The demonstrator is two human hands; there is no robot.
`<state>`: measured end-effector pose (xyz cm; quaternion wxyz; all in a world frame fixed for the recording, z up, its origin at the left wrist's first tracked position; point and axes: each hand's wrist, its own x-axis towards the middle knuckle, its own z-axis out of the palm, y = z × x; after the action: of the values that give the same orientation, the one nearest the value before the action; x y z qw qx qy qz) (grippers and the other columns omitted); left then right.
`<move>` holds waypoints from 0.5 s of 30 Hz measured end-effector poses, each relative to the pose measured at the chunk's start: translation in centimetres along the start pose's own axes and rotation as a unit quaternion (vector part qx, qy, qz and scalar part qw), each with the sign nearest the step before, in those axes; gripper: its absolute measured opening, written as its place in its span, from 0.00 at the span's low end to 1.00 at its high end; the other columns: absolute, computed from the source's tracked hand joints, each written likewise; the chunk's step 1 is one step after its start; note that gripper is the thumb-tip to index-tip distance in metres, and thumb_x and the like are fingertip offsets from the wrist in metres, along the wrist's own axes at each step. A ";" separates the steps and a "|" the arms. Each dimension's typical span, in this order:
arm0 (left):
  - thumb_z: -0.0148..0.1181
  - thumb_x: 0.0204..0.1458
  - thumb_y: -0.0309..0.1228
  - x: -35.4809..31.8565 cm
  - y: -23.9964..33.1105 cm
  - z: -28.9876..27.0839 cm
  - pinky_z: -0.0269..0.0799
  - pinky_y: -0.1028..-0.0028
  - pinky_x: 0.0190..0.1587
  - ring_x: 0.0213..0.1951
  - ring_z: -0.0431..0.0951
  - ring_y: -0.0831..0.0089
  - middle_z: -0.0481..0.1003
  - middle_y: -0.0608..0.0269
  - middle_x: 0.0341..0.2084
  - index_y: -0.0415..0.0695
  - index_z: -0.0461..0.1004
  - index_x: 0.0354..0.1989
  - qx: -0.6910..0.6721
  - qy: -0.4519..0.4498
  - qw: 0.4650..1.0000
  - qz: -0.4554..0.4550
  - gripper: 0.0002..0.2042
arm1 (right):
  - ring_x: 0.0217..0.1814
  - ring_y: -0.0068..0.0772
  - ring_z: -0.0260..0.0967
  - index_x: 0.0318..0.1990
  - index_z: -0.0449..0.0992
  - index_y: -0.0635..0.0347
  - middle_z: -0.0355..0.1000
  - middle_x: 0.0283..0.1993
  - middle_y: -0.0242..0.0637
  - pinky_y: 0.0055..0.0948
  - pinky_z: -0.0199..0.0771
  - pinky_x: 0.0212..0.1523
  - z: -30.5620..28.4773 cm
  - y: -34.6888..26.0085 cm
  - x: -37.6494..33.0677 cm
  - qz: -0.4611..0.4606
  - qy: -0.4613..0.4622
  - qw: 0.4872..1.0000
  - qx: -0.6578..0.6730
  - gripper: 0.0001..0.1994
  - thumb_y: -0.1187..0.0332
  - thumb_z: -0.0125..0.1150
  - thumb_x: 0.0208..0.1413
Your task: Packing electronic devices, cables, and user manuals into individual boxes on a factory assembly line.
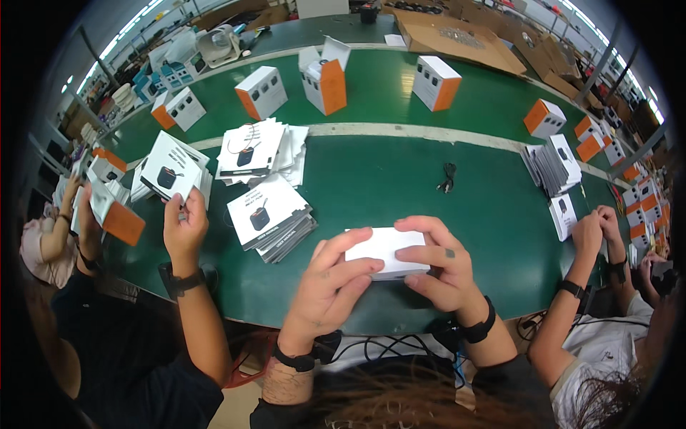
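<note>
Near the front edge of the green table, my left hand and my right hand grip a small plain white box from its two sides. Fingers of both hands lie over its top face, and the thumbs press along its near edge. Its underside is hidden. A short black coiled cable lies on the table beyond my right hand. To the left of my left hand sits a stack of white user manuals, each with a dark device pictured on it.
Behind that stack is another pile of manuals. White-and-orange boxes stand on the far strip, one of them open-topped. On the left a co-worker's hand holds a manual; a co-worker's hands are at right, beside upright manuals.
</note>
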<state>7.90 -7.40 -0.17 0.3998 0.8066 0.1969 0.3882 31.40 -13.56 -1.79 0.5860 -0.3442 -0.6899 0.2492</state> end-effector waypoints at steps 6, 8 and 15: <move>0.63 0.57 0.21 -0.4 -1.1 -0.3 0.66 0.61 0.64 0.62 0.71 0.54 0.70 0.45 0.64 0.40 0.83 0.49 -0.024 -0.001 1.000 0.005 0.12 | 0.64 0.48 0.68 0.50 0.84 0.64 0.65 0.67 0.55 0.42 0.70 0.62 0.3 -0.1 0.2 0.033 -0.019 0.998 0.055 0.17 0.80 0.65 0.50; 0.66 0.56 0.23 -0.2 -1.0 -0.4 0.69 0.62 0.61 0.58 0.74 0.56 0.71 0.47 0.64 0.43 0.83 0.49 -0.010 0.006 1.000 0.012 0.13 | 0.64 0.48 0.68 0.49 0.84 0.64 0.65 0.66 0.55 0.42 0.71 0.61 0.0 0.0 -0.1 0.036 -0.018 0.998 0.058 0.17 0.80 0.65 0.50; 0.73 0.47 0.29 0.7 1.4 -1.7 0.70 0.68 0.39 0.36 0.75 0.65 0.77 0.68 0.60 0.60 0.85 0.47 0.267 -0.028 0.961 0.073 0.17 | 0.49 0.40 0.74 0.52 0.85 0.54 0.61 0.73 0.58 0.33 0.75 0.46 -0.7 -2.0 -0.4 0.023 -0.106 0.978 -0.178 0.20 0.75 0.71 0.48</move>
<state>6.99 -6.93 1.91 0.1463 0.9066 0.2230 0.3270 31.79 -15.15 -0.38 0.4329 -0.4304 -0.7735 0.1703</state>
